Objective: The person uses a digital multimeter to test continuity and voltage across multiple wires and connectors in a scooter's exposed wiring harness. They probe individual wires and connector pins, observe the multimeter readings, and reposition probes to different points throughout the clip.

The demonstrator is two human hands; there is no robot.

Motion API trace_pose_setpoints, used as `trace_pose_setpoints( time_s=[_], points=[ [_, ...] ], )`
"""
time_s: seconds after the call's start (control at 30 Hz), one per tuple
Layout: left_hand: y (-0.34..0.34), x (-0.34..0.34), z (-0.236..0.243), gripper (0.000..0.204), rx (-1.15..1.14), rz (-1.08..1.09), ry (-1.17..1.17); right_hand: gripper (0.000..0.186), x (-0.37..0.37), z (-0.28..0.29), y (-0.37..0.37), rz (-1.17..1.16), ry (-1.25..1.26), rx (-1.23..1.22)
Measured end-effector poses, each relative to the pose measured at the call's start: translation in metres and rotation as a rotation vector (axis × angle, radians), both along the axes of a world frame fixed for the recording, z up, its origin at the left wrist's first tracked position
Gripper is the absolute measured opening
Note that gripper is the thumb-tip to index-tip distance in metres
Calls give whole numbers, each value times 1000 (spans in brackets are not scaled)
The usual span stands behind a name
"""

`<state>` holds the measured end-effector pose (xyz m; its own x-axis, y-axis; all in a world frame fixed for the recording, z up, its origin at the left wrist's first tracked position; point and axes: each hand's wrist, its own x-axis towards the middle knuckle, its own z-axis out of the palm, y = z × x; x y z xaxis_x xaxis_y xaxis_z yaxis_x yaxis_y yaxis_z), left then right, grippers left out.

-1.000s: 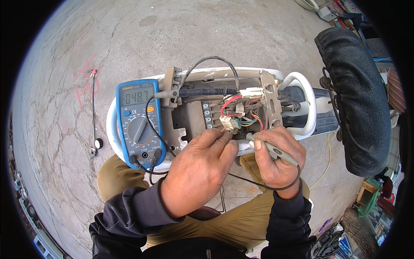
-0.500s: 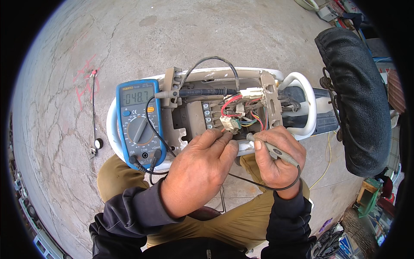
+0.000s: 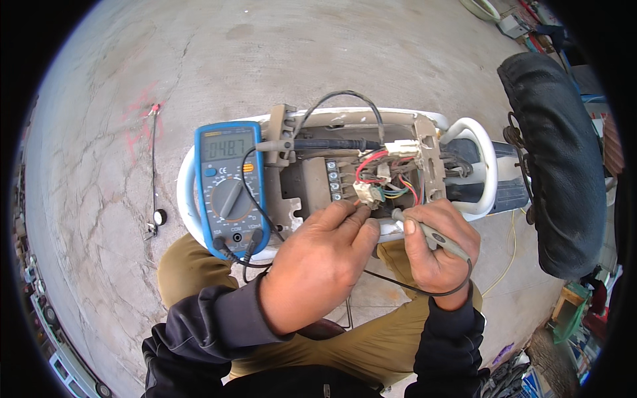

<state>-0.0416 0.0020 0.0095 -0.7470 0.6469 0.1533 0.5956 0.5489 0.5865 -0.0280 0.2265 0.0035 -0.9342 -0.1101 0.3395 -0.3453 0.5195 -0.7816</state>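
Observation:
My left hand (image 3: 325,265) is closed, its fingertips pinching at the near side of a white plug connector (image 3: 367,192) with coloured wires. A bit of orange shows at those fingertips. Between thumb and fingers, my right hand (image 3: 441,249) grips a grey test probe (image 3: 434,234), its tip end pointing at the wiring beside the connector; the very tip is hard to see. From it a black lead runs under my left hand. A blue multimeter (image 3: 230,189) rests on the left end of the white-framed vehicle body (image 3: 188,199), its screen lit with digits. A second test probe (image 3: 325,144) lies across the open compartment.
Screw terminals (image 3: 333,176) and another white connector (image 3: 403,148) sit inside the compartment. A black padded seat (image 3: 554,166) stands at the right. On the concrete floor lies a thin black cable (image 3: 155,166) at left. Assorted clutter (image 3: 577,325) lines the right edge.
The whole scene has shifted slightly right in the picture. Both hands keep their grips, and the probe stays beside the connector.

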Motion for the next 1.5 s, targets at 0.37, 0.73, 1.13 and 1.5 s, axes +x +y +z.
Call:
trace_pose_setpoints(
  time_s=[0.37,0.73,1.13,1.5],
  points=[
    [0,0,1,41,15,7,7,17,1,-1,2,8,-7,7],
    [0,1,0,40,-7,13,13,16,2,-1,2,7,-11,17],
    [1,-1,0,41,10,0,11,14,0,0,0,-13,21,4],
    [5,-4,2,47,33,25,32,10,-1,-4,5,-44,17,-70]
  ],
)
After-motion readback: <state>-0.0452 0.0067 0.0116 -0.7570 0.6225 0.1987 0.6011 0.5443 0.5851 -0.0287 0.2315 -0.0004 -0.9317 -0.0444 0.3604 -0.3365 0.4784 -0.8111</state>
